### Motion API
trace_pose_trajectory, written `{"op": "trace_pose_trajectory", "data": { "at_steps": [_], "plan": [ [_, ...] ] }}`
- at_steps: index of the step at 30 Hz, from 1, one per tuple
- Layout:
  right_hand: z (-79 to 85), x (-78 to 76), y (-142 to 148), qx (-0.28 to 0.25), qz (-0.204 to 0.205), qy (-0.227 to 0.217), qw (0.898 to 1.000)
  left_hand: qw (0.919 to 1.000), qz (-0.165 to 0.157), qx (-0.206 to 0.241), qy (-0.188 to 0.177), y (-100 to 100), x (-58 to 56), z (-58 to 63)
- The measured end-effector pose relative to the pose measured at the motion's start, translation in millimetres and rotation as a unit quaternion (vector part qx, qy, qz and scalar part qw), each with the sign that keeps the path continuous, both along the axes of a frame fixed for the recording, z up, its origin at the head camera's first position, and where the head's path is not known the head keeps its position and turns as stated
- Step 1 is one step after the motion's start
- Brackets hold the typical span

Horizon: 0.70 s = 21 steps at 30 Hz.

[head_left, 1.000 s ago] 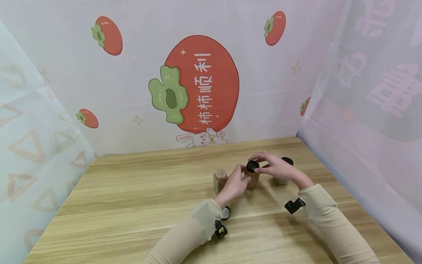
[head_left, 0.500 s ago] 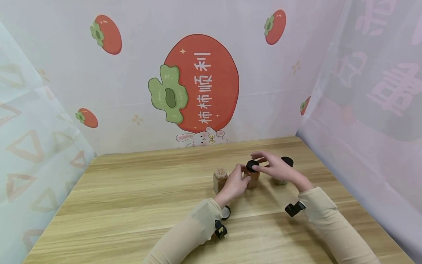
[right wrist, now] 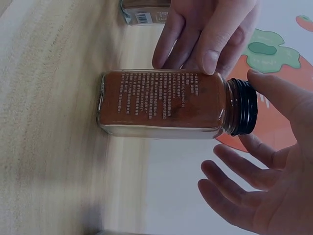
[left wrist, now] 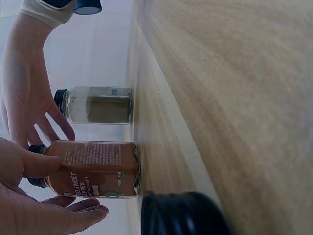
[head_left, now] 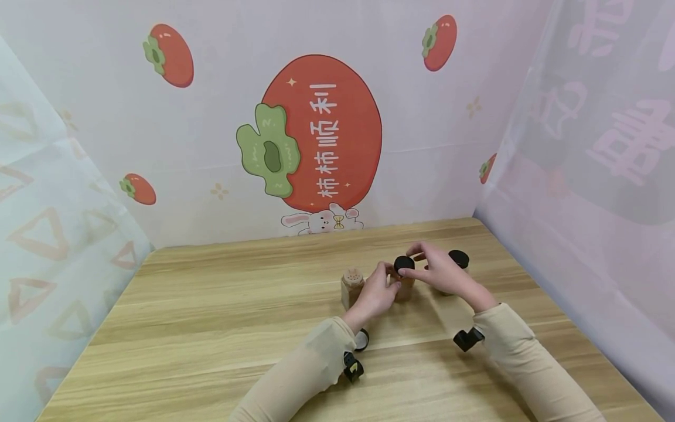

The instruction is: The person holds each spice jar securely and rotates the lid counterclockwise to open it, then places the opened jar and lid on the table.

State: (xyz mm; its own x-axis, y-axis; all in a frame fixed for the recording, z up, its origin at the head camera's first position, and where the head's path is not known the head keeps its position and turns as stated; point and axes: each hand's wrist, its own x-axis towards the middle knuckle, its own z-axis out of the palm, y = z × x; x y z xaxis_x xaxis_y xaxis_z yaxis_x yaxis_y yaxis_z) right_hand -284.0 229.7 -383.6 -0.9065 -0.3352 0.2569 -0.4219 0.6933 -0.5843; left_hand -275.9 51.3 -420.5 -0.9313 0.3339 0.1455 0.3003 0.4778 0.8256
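Note:
A square glass spice jar of red-brown powder (right wrist: 161, 100) stands upright on the table, its label partly reading "SWEET PEPPER". My left hand (head_left: 377, 293) grips its upper body, thumb on one side and fingers on the other. On top sits a black screw cap (right wrist: 243, 107), down on the jar's neck. My right hand (head_left: 443, 271) holds this cap between thumb and index finger, the index tip partly hidden behind it; the other fingers spread free. Left of my left hand stands a similar jar with an uncovered, holed shaker top (head_left: 353, 278).
Behind my right hand is a capped jar of greenish powder (left wrist: 107, 105), partly hidden in the head view. A loose black cap (head_left: 361, 340) lies beside my left wrist. The wooden table (head_left: 211, 328) ends at a printed cloth backdrop (head_left: 221, 129).
My right hand has turned about the cap, its fingers drawing back from the far side and its wrist shifting slightly left. My left hand and the jar stay in place.

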Motion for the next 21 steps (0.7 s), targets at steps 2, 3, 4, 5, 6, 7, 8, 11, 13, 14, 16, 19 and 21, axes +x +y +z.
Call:
{"op": "trace_pose_trajectory", "data": {
  "at_steps": [2,3,4,5,6,7,8,11,13,14,16,19,21],
  "plan": [
    [0.0,0.7,-0.2,-0.001,0.001,0.005,1.000,1.0000,0.000,-0.001,0.000,-0.1,0.3,-0.1],
    [0.0,0.9,-0.1,-0.002,0.002,0.008,1.000,1.0000,0.000,-0.001,-0.001,-0.1,0.4,0.0],
    [0.2,1.2,-0.1,-0.003,0.002,0.010,1.000,1.0000,0.000,0.000,-0.001,-0.2,0.6,0.1],
    [0.3,1.2,0.0,-0.003,0.002,0.011,1.000,1.0000,0.000,0.000,-0.002,-0.4,0.8,0.2],
    [0.4,1.2,0.1,-0.003,0.003,0.011,1.000,1.0000,0.000,0.000,-0.003,-0.3,0.7,0.1],
    [1.0,1.3,0.1,-0.003,0.003,0.010,1.000,1.0000,0.000,0.000,-0.004,-0.2,0.7,0.1],
    [1.2,1.1,0.5,-0.003,0.005,0.008,1.000,1.0000,0.000,0.001,-0.005,-0.2,0.8,0.3],
    [2.4,0.5,1.5,-0.002,0.009,-0.002,1.000,1.0000,-0.001,0.002,-0.008,-0.3,1.1,0.6],
    [3.4,0.0,2.5,-0.003,0.016,-0.008,1.000,0.9999,-0.003,0.004,-0.010,-0.3,1.1,0.5],
    [4.0,-0.5,3.1,-0.003,0.019,-0.010,1.000,0.9999,-0.003,0.004,-0.010,-0.4,1.1,0.4],
    [4.9,-1.7,4.3,-0.007,0.028,-0.017,0.999,0.9999,-0.004,0.006,-0.009,-0.4,0.9,0.1],
    [5.9,-3.8,6.0,-0.012,0.041,-0.022,0.999,0.9999,-0.004,0.007,-0.006,-0.3,0.6,0.0],
    [5.9,-5.1,7.5,-0.014,0.050,-0.021,0.998,0.9999,-0.005,0.007,-0.005,-0.3,0.6,0.1]
  ]
}}
